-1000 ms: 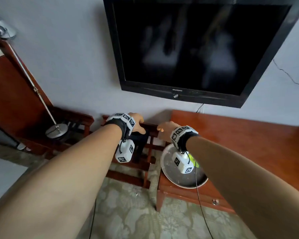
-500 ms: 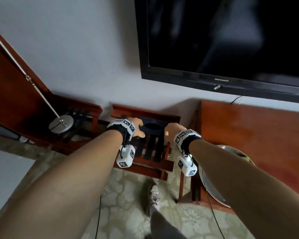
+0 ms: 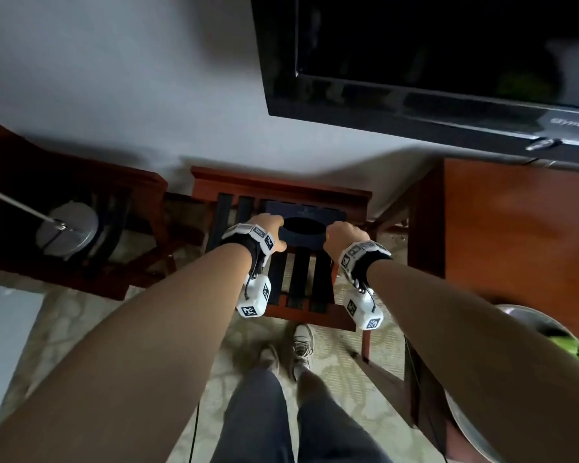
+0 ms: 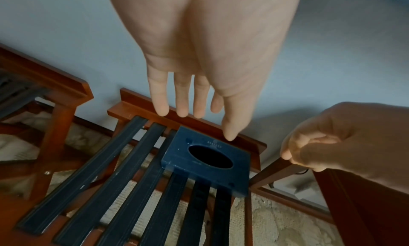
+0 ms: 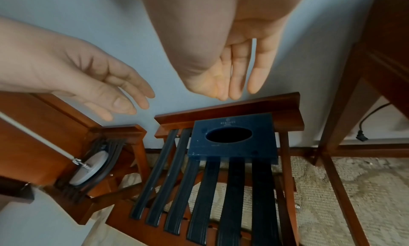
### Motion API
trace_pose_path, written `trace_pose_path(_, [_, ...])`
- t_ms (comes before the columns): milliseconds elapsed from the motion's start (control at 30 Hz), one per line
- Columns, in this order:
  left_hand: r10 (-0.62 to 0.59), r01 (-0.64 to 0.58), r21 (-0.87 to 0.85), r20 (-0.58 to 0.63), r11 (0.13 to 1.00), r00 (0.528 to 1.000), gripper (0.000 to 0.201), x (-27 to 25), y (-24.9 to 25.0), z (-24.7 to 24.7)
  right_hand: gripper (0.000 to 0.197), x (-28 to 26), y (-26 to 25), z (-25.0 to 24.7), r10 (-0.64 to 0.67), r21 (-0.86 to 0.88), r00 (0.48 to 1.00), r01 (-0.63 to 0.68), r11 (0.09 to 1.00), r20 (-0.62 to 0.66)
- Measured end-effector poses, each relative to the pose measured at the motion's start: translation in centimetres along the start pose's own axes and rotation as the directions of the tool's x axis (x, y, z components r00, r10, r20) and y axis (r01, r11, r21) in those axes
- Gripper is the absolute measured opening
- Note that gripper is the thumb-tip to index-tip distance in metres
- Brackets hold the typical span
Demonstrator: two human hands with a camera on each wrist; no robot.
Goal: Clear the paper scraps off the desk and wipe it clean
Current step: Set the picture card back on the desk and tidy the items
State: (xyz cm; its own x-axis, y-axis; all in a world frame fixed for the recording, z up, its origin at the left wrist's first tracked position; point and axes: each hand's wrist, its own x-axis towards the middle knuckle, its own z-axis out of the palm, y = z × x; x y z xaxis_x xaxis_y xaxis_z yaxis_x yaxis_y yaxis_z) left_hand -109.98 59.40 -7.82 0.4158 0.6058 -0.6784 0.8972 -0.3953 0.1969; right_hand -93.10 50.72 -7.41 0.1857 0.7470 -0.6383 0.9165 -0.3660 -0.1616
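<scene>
A dark blue square box (image 3: pixel 303 225) with an oval hole in its top sits at the back of a wooden rack (image 3: pixel 281 185) with black straps. My left hand (image 3: pixel 274 233) hovers over the box's left edge, fingers straight and holding nothing, as the left wrist view shows (image 4: pixel 194 120). Over the box's right edge is my right hand (image 3: pixel 343 233), fingers relaxed and empty (image 5: pixel 225 92). The box (image 4: pixel 208 160) (image 5: pixel 232 139) looks empty and dark inside. The red-brown desk (image 3: pixel 515 228) stands to the right. No paper scraps show.
A metal plate (image 3: pixel 532 310) with something green on it lies at the desk's near left edge. A black TV (image 3: pixel 448 61) hangs on the wall above. A floor lamp's round base (image 3: pixel 67 228) rests on a second rack at the left. My feet (image 3: pixel 303 342) stand on patterned carpet.
The view has swung left and down from the desk to the rack. Both hands stay over the blue box, now seen closer and from above.
</scene>
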Motion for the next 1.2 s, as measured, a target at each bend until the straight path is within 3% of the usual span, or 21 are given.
trace_pose_path(133, [0.031, -0.031, 0.063, 0.008, 0.998, 0.999, 0.067, 5.7, -1.1, 1.3, 0.027, 4.7, 0.8, 2.3, 0.012, 0.032, 1.0, -0.013, 0.999, 0.015])
trace_pose_path(200, [0.036, -0.036, 0.094, 0.005, 0.995, 0.999, 0.073, 8.5, -1.7, 2.4, 0.039, 7.3, 1.6, 3.9, 0.007, 0.051, 1.0, -0.007, 0.999, 0.011])
trace_pose_path(300, [0.066, -0.062, 0.143, -0.026, 0.988, 0.997, 0.094, 12.5, -2.5, 4.5, 0.076, 11.2, 2.9, 6.6, -0.005, 0.047, 1.0, 0.005, 0.999, 0.001])
trace_pose_path(400, [0.083, -0.078, 0.174, -0.018, 0.982, 0.996, 0.127, 15.9, -3.4, 6.9, 0.116, 14.6, 3.3, 9.0, 0.018, -0.022, 1.0, -0.018, 1.0, 0.006])
trace_pose_path(467, [0.088, -0.087, 0.195, 0.007, 0.977, 0.996, 0.14, 17.7, -4.1, 8.5, 0.133, 16.3, 3.2, 10.2, 0.027, -0.075, 0.998, -0.023, 0.997, 0.054])
trace_pose_path(567, [0.114, -0.113, 0.23, 0.009, 0.967, 0.993, 0.147, 19.5, -5.0, 10.5, 0.142, 18.3, 3.1, 12.3, 0.043, -0.107, 0.996, -0.034, 0.994, 0.079])
trace_pose_path(700, [0.161, -0.132, 0.254, -0.099, 0.958, 0.982, 0.144, 20.6, -5.5, 11.3, 0.136, 19.7, 2.7, 14.1, 0.094, -0.125, 0.991, -0.106, 0.986, -0.099])
trace_pose_path(933, [0.199, -0.168, 0.324, -0.064, 0.931, 0.978, 0.137, 16.6, -4.1, 7.2, 0.144, 15.5, 2.4, 9.8, 0.077, -0.178, 0.995, -0.088, 0.98, -0.066])
trace_pose_path(1200, [0.307, -0.27, 0.395, -0.035, 0.878, 0.951, 0.14, 3.8, 0.8, -2.7, 0.144, 1.7, 2.0, 0.2, 0.075, -0.115, 0.994, -0.085, 0.99, -0.084])
